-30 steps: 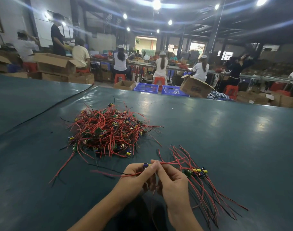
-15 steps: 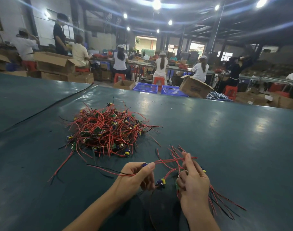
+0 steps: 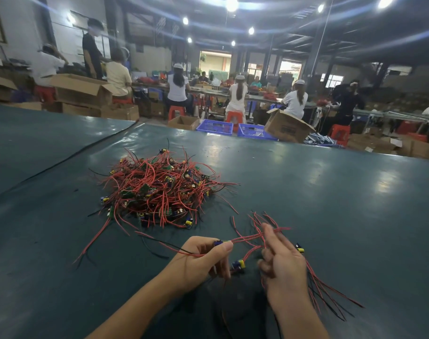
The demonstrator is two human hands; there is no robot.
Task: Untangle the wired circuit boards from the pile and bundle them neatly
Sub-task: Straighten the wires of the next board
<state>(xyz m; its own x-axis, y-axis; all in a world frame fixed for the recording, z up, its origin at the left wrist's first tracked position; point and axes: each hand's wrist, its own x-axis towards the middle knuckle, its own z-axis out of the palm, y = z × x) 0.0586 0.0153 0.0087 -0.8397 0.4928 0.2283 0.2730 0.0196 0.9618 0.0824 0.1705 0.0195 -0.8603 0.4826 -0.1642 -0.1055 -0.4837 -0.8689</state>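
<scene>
Head view: a wired circuit board (image 3: 219, 242) is pinched between the thumb and curled fingers of the left hand (image 3: 201, 261), low over the near part of the table. Its red leads (image 3: 247, 237) run left to right, up to the raised fingertips of the right hand (image 3: 284, 267). That hand's lower fingers curl round a bundle (image 3: 330, 292) of wires that trails to the near right. The tangled pile (image 3: 159, 192) lies farther off to the left on the green table (image 3: 343, 192).

The right hand (image 3: 284, 267) hides the middle of the loose bundle of thin red and black wires (image 3: 326, 289) it grips. The thumb of the left hand (image 3: 198, 260) covers most of the small blue-capped wired board (image 3: 218, 242) it pinches.
</scene>
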